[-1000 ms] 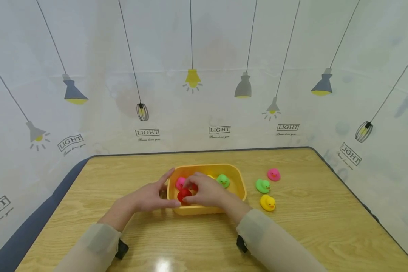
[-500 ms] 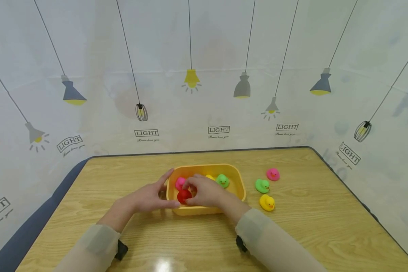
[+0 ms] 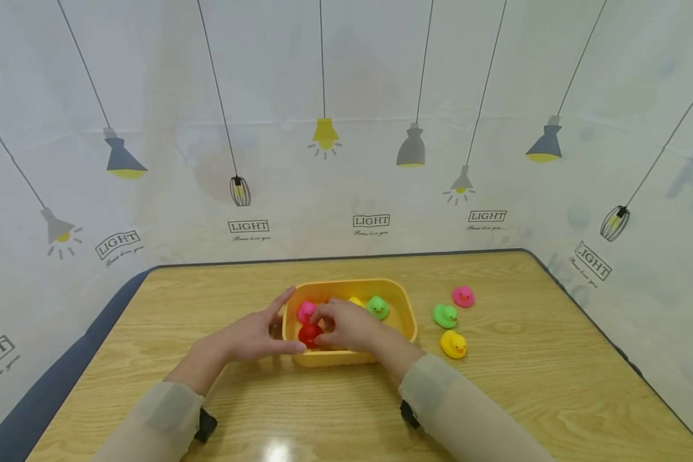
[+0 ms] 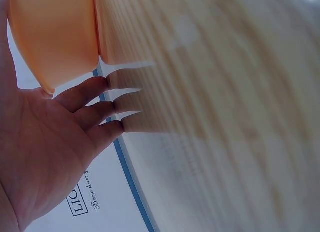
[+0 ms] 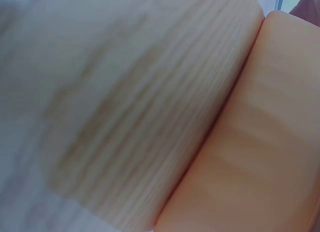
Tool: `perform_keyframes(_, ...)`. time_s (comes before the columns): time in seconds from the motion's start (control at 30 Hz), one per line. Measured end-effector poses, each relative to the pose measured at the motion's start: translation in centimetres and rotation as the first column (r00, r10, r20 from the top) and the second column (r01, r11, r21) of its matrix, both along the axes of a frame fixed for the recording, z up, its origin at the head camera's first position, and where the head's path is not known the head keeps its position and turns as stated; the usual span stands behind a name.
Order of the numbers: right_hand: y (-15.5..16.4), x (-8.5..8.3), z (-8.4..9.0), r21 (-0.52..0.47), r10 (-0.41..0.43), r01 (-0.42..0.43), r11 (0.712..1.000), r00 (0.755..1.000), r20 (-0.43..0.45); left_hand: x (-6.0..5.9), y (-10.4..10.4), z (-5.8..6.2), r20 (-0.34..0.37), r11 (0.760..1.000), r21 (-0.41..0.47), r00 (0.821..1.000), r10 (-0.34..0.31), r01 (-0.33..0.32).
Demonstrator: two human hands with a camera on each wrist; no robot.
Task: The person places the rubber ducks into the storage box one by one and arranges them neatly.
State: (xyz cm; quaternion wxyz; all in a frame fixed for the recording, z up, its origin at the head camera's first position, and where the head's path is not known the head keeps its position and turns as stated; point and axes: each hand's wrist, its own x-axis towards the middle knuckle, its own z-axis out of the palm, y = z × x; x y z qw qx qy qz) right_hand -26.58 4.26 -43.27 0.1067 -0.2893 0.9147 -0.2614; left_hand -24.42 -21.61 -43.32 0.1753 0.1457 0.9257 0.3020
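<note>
Red duck [image 3: 311, 333] sat inside the yellow tub [image 3: 407, 314], at its near-left corner, mid-counter [image 3: 531, 372]. Right hand [image 3: 349, 326] reached into the tub, fingers curled around the duck, pinching it. Left hand [image 3: 253, 335] lay flat and released against the tub's left wall, fingers straight. Duck judged light, soft, squeezable; best taken across the round body. Heading and long axis could not be told, fingers covering it.
</note>
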Motion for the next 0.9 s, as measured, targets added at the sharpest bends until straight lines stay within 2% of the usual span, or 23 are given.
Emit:
perform_keyframes(0.27, 0.01, 0.02, -0.12, -0.003, 0.000, 0.000, 1.000, 0.999, 0.048, -0.04, -0.05, -0.16, 0.000, 1.000, 0.002, 1.000, -0.003, 0.003)
perform_keyframes(0.9, 0.00, 0.09, -0.21, -0.011, -0.021, 0.022, 1.000, 0.996, 0.081, -0.23, -0.04, -0.24, 0.003, 1.000, -0.006, 1.000, -0.005, 0.005)
